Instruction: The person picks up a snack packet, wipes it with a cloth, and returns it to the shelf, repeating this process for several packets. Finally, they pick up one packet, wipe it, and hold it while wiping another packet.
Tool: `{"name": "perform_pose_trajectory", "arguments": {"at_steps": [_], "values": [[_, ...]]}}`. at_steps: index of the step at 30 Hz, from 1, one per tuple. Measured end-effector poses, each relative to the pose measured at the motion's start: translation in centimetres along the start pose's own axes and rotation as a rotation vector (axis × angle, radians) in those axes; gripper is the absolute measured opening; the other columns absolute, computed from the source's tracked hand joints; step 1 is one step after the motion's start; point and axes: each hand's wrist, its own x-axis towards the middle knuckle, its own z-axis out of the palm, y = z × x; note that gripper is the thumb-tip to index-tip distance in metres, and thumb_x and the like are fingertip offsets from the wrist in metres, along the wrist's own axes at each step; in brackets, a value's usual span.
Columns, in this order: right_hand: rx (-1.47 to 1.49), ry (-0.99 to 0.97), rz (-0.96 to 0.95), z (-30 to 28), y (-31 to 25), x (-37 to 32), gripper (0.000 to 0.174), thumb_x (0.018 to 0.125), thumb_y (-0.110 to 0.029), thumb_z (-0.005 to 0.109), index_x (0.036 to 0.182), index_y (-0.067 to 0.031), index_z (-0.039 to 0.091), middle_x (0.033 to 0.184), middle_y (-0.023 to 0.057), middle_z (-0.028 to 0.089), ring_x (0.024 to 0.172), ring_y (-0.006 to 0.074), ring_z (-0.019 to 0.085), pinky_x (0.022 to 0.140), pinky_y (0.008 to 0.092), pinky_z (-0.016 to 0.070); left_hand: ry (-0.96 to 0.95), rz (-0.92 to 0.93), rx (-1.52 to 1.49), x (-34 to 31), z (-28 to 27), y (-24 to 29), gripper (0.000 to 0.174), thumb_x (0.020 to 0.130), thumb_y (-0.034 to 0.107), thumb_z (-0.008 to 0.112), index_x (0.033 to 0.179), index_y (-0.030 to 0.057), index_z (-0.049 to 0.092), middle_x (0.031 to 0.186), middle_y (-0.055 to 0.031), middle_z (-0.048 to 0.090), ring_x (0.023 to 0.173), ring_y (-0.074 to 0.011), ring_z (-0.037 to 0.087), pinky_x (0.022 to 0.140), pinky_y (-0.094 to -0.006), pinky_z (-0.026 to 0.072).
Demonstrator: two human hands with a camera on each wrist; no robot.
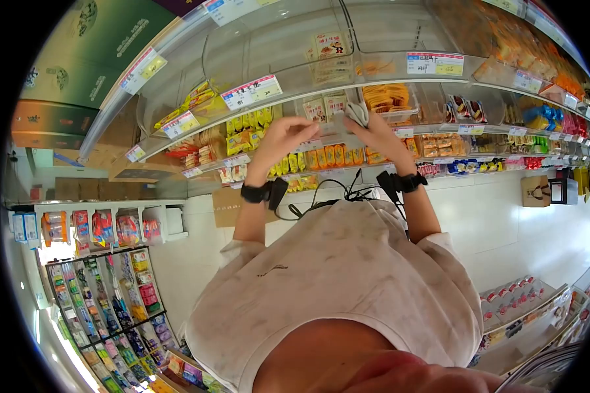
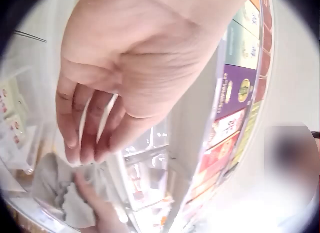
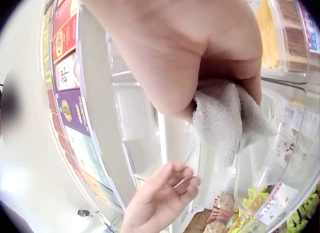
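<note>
My right hand (image 1: 375, 136) grips a bunched grey-white cloth (image 3: 220, 118), and folds of the fabric hang out below the curled fingers in the right wrist view. The same cloth (image 2: 47, 180) shows at lower left in the left wrist view, beside part of the right hand (image 2: 97, 203). My left hand (image 1: 283, 141) is raised opposite, a short way left of the cloth, over the front of the shelf. Its fingers are loosely bent, and nothing shows between them in the right wrist view, where the left hand (image 3: 162, 198) appears low in the middle.
Clear plastic bins (image 1: 269, 52) line the shelf, with price tags (image 1: 251, 92) along its edge. Near the hands are small white packets (image 1: 324, 108) and a tub of orange-yellow snacks (image 1: 387, 98). Yellow packs (image 1: 249, 128) hang lower. Green boxes (image 1: 105, 49) stand upper left. Black cables (image 1: 347, 190) run between the wrists.
</note>
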Motion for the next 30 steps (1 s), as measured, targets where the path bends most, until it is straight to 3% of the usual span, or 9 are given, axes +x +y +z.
{"name": "perform_pose_trajectory", "arguments": {"at_steps": [3,6,9,12,16,21,24,27,30], "values": [[-0.065,0.05,-0.055,2.4,1.4,3.2,0.032,0.095,-0.032,0.062,0.107,-0.0023,0.064,0.083,0.0169,0.068,0.075,0.036,0.065,0.07,0.0407,0.0509,0.301,0.119,0.079,3.3,0.2,-5.1,0.025,0.097,0.017,0.06,0.104,-0.0052,0.069,0.093,-0.015,0.073,0.085,-0.0196,0.069,0.074,-0.03,0.0526],[-0.128,0.083,-0.043,5.1,2.7,6.6,0.037,0.096,-0.032,0.06,0.115,-0.0007,0.062,0.096,0.0218,0.069,0.088,0.0415,0.066,0.079,0.0447,0.0513,0.475,0.193,0.441,7.8,0.1,-10.9,0.03,0.098,0.018,0.053,0.103,-0.0079,0.067,0.09,-0.0186,0.071,0.083,-0.0246,0.068,0.073,-0.0331,0.0521],[-0.18,0.258,-0.126,7.7,5.6,9.4,0.044,0.098,-0.032,0.058,0.125,0.0016,0.056,0.115,0.0225,0.066,0.098,0.0379,0.064,0.089,0.0429,0.0492,0.348,-0.095,0.146,11.7,-0.5,-16.2,0.032,0.097,0.019,0.051,0.106,-0.0092,0.063,0.088,-0.0199,0.068,0.077,-0.0277,0.066,0.07,-0.036,0.0509],[-0.305,0.226,0.081,8.4,7.7,10.2,0.054,0.097,-0.04,0.054,0.129,0.0031,0.055,0.124,0.03,0.061,0.114,0.0468,0.058,0.098,0.0482,0.0459,0.379,-0.163,-0.011,12.5,0.5,-16.7,0.036,0.1,0.022,0.054,0.12,-0.0077,0.058,0.101,-0.015,0.067,0.089,-0.0185,0.065,0.073,-0.0308,0.0501],[-0.276,0.107,0.318,7.4,3.7,8.8,0.067,0.097,-0.047,0.05,0.139,0.0042,0.045,0.125,0.0351,0.058,0.123,0.0488,0.052,0.103,0.0497,0.0435,0.424,-0.162,-0.238,12.0,0.8,-15.4,0.032,0.1,0.025,0.055,0.114,-0.0033,0.058,0.092,-0.0079,0.063,0.078,-0.0144,0.057,0.063,-0.031,0.0448],[-0.473,-0.004,0.291,7.4,4.1,8.6,0.071,0.095,-0.044,0.051,0.144,0.0049,0.035,0.124,0.0356,0.058,0.117,0.0498,0.056,0.098,0.0511,0.0473,0.329,-0.22,-0.593,11.2,0.3,-14.1,0.022,0.1,0.026,0.053,0.099,0.0052,0.061,0.08,-0.0011,0.054,0.067,-0.0107,0.048,0.058,-0.0282,0.0403],[-0.524,-0.101,0.204,8.1,7.1,9.0,0.071,0.092,-0.039,0.054,0.142,0.0079,0.037,0.121,0.0372,0.059,0.113,0.0505,0.058,0.097,0.0519,0.0472,0.304,-0.194,-0.438,12.2,-0.4,-17.4,0.021,0.099,0.024,0.05,0.097,0.0066,0.062,0.079,0.0,0.053,0.064,-0.0087,0.046,0.057,-0.027,0.0391],[-0.531,-0.069,0.171,8.2,7.1,8.5,0.071,0.089,-0.035,0.056,0.139,0.0108,0.038,0.114,0.0391,0.061,0.114,0.0513,0.057,0.1,0.0526,0.0442,0.284,-0.116,-0.376,10.4,1.1,-13.3,0.021,0.098,0.022,0.047,0.097,0.0062,0.062,0.08,0.0001,0.054,0.063,-0.0088,0.047,0.055,-0.027,0.0384],[-0.603,0.029,0.197,8.5,6.3,8.0,0.069,0.088,-0.034,0.056,0.138,0.0112,0.039,0.117,0.0416,0.058,0.117,0.053,0.054,0.102,0.0526,0.0425,0.288,0.012,-0.366,10.8,1.2,-14.6,0.023,0.099,0.021,0.045,0.099,0.0054,0.062,0.085,-0.0016,0.058,0.068,-0.0097,0.051,0.057,-0.0272,0.0407]]}}
